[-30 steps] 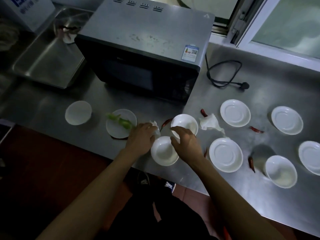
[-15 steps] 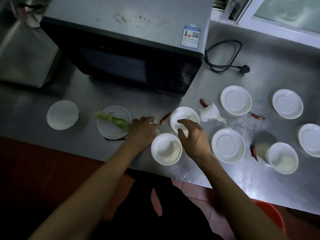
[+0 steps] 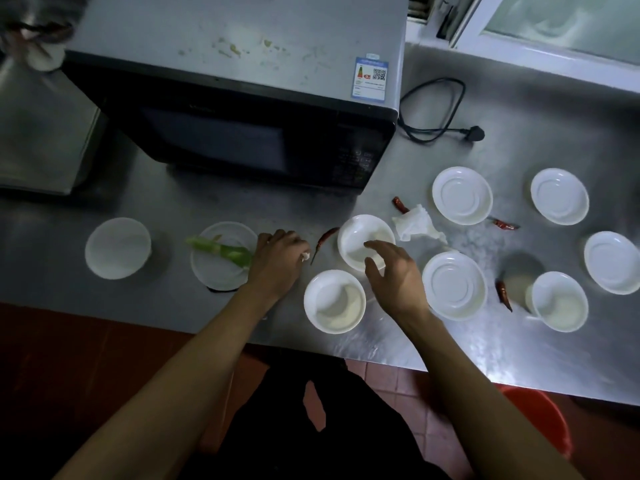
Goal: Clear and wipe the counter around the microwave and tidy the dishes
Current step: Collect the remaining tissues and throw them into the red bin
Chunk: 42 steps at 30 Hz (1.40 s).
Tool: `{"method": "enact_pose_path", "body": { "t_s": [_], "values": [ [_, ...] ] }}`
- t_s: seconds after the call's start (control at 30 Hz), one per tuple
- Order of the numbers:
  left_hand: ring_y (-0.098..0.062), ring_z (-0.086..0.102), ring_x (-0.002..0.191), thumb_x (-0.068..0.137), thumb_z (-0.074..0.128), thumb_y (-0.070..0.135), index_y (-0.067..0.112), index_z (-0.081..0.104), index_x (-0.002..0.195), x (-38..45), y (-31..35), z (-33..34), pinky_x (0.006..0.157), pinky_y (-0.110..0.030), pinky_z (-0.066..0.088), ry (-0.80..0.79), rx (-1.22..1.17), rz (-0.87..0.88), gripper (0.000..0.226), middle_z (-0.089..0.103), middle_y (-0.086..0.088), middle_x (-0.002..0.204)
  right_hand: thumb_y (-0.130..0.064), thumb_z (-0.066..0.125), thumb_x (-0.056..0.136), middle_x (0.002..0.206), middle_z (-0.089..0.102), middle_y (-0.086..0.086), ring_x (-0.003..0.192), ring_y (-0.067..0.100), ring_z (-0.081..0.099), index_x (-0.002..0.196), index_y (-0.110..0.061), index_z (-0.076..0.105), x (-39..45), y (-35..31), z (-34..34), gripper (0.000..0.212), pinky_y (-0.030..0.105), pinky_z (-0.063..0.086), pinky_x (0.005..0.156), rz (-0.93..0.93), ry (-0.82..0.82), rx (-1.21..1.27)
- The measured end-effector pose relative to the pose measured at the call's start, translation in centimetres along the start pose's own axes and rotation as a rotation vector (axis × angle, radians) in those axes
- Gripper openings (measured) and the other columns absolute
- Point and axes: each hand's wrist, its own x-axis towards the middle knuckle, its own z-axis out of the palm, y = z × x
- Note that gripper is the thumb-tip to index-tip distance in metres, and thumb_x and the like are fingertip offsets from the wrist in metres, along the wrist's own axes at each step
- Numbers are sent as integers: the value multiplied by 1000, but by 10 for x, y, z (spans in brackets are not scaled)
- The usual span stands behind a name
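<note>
Clenched round a small white wad (image 3: pixel 306 256), the left hand (image 3: pixel 277 261) rests on the counter (image 3: pixel 450 344) between a plate (image 3: pixel 221 256) bearing a green stalk (image 3: pixel 221 251) and a red chilli (image 3: pixel 323 239). Its grip hides most of the wad. The right hand (image 3: pixel 398 277) hovers with fingers spread and released, holding nothing, over the near rim of one bowl (image 3: pixel 360 237), with another bowl (image 3: pixel 334 301) just beside it at the counter's front edge. A crumpled tissue (image 3: pixel 415 225) lies right of the upper bowl. More white dishes and chillies are scattered to the right. Behind stands the microwave (image 3: pixel 242 81), its unplugged cord (image 3: pixel 436 112) lying alongside.
</note>
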Motion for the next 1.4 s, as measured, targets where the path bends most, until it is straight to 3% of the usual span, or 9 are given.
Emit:
{"method": "enact_pose_path", "body": {
  "t_s": [0.2, 0.3, 0.5, 0.67, 0.87, 1.0, 1.2, 1.3, 1.4],
  "values": [
    [-24, 57, 91, 83, 55, 18, 22, 69, 87, 16, 12, -23, 82, -36, 31, 150, -113, 68, 15, 64, 4, 91, -15, 66, 93, 125, 68, 10, 109, 30, 66, 125, -13, 66, 2, 1, -12, 32, 43, 56, 93, 46, 66, 14],
    [-19, 60, 88, 80, 61, 13, 24, 70, 86, 29, 28, -31, 78, -34, 38, 175, -178, 160, 15, 67, 8, 90, -19, 66, 94, 126, 68, 9, 111, 28, 64, 126, -15, 65, 2, 10, -16, 32, 43, 55, 93, 121, 75, 10],
    [-21, 64, 85, 82, 64, 11, 22, 72, 88, 59, 68, -27, 74, -42, 50, 119, -234, 270, 15, 68, 5, 93, -15, 67, 89, 125, 67, 9, 113, 29, 63, 125, -11, 65, 6, 41, -28, 36, 42, 54, 91, 185, 115, -44],
    [-26, 63, 83, 79, 65, 8, 21, 72, 84, 84, 91, -19, 72, -42, 51, 101, -204, 312, 15, 69, 2, 90, -9, 66, 84, 126, 65, 14, 109, 41, 60, 124, -7, 65, 34, 70, -29, 40, 52, 54, 87, 175, 117, -90],
    [-25, 62, 86, 81, 60, 13, 23, 71, 84, 105, 111, -8, 75, -43, 50, 67, -142, 271, 15, 69, 4, 92, -19, 66, 88, 152, 41, 10, 133, 36, 42, 141, -22, 50, 65, 93, -20, 55, 49, 41, 103, 188, -7, -163],
    [-23, 61, 86, 83, 60, 11, 23, 70, 85, 113, 121, 1, 77, -43, 48, 45, -116, 231, 16, 67, 4, 91, -25, 67, 90, 156, 35, 9, 138, 32, 35, 149, -34, 36, 74, 99, -15, 67, 51, 37, 107, 153, -67, -161],
    [-22, 57, 82, 80, 59, 13, 22, 68, 83, 118, 128, 8, 73, -39, 45, 32, -101, 177, 13, 65, 4, 86, -25, 64, 91, 137, 49, 7, 122, 31, 45, 149, -31, 40, 84, 109, -4, 63, 50, 42, 101, 104, -77, -180],
    [-24, 57, 83, 81, 58, 14, 21, 69, 86, 119, 129, 11, 73, -37, 43, 29, -89, 169, 13, 65, 2, 89, -8, 65, 85, 118, 61, 14, 108, 38, 55, 120, -13, 66, 87, 114, -3, 35, 49, 49, 89, 35, -62, -188],
    [-23, 55, 85, 84, 58, 17, 21, 69, 87, 119, 128, 14, 73, -36, 39, 46, -77, 165, 12, 65, 0, 90, 6, 73, 72, 96, 66, 16, 87, 40, 61, 103, -6, 72, 87, 122, 1, 33, 46, 53, 73, -30, -30, -181]
  ]
}}
